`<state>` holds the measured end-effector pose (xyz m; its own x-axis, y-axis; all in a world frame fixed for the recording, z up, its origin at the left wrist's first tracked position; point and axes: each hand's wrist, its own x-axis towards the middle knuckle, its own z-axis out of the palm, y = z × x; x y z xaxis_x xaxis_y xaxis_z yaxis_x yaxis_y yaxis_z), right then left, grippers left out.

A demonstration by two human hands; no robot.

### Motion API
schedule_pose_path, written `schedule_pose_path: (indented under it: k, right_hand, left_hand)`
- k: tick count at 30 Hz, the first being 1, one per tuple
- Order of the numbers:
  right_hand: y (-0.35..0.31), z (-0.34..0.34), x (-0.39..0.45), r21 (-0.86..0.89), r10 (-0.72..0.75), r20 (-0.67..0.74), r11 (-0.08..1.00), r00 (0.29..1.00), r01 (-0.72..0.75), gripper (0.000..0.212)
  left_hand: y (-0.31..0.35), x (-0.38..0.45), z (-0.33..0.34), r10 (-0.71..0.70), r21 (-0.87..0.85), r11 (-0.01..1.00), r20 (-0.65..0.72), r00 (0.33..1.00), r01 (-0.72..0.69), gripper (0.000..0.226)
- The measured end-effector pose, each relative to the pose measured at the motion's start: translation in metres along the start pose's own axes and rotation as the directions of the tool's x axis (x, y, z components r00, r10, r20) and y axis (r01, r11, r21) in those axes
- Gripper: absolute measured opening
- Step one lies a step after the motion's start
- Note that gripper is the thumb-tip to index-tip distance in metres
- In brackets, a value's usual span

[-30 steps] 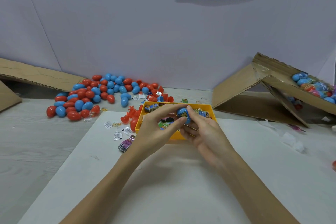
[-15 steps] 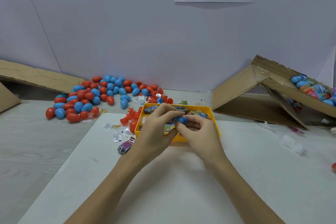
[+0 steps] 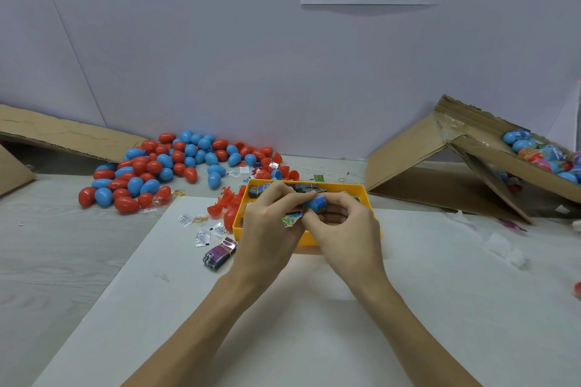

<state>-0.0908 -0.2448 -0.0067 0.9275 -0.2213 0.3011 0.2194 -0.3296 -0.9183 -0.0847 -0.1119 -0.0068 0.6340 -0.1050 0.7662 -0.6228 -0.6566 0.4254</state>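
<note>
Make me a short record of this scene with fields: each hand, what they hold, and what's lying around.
Left hand: grips the blue egg from the left
Right hand: grips the same egg from the right
Egg: held over the tray, with a wrapper scrap sticking out between the hands
Tray: yellow, on the mat, holds small printed packets
Far left: egg pile, red and blue
Far right: tilted box with wrapped eggs

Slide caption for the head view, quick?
Left hand and right hand grip a blue egg over the yellow tray; egg pile behind.
</note>
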Motion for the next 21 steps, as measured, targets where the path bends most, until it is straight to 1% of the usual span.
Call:
schedule_pose_path:
  k: [6,9,11,13,15,16,17,18,19,20,21]
  right_hand:
    - [0.0,-0.002,0.002,-0.016,0.024,0.009,1.0,1.0,-0.024,0.039]
    - [0.002,-0.004,0.004,-0.02,0.045,0.043,0.999,0.998,-0.044,0.036]
    - [0.003,-0.006,0.005,-0.016,0.035,0.097,0.999,0.995,-0.034,0.032]
    - [0.003,-0.01,0.006,0.014,0.039,0.149,0.999,0.988,-0.041,0.029]
    - [0.003,-0.016,0.01,0.04,0.067,0.143,0.997,0.987,-0.073,0.027]
    - [0.0,-0.02,0.016,0.087,0.098,0.136,0.99,0.986,-0.11,0.024]
    - [-0.004,-0.027,0.025,0.172,0.137,0.141,0.972,0.98,-0.161,0.022]
    - [-0.011,-0.037,0.037,0.308,0.171,0.156,0.927,0.973,-0.213,0.022]
    - [-0.019,-0.05,0.051,0.494,0.19,0.165,0.834,0.968,-0.248,0.022]
    - [-0.028,-0.067,0.067,0.689,0.196,0.151,0.682,0.969,-0.246,0.023]
    - [-0.036,-0.085,0.083,0.837,0.201,0.115,0.508,0.973,-0.204,0.026]
  left_hand:
    - [0.0,0.0,0.006,0.008,-0.001,1.0,-0.03,1.0,-0.008,0.036]
    - [-0.005,0.001,0.008,0.025,-0.038,0.999,-0.007,1.0,-0.025,0.035]
    - [-0.01,0.001,0.008,0.053,-0.055,0.997,0.032,0.998,-0.051,0.036]
    - [-0.015,0.002,0.006,0.078,-0.028,0.997,0.075,0.994,-0.076,0.036]
    - [-0.018,0.002,0.002,0.082,-0.001,0.997,0.106,0.991,-0.083,0.039]
    - [-0.018,0.002,0.001,0.081,0.015,0.996,0.118,0.99,-0.084,0.042]
    - [-0.02,0.003,-0.001,0.081,0.036,0.996,0.126,0.989,-0.086,0.043]
    - [-0.021,0.003,-0.002,0.074,0.056,0.995,0.128,0.989,-0.082,0.042]
    - [-0.023,0.004,-0.003,0.057,0.068,0.995,0.129,0.99,-0.067,0.039]
    - [-0.025,0.005,-0.004,0.033,0.074,0.996,0.131,0.991,-0.043,0.034]
    - [-0.028,0.005,-0.005,0.01,0.08,0.997,0.137,0.99,-0.021,0.027]
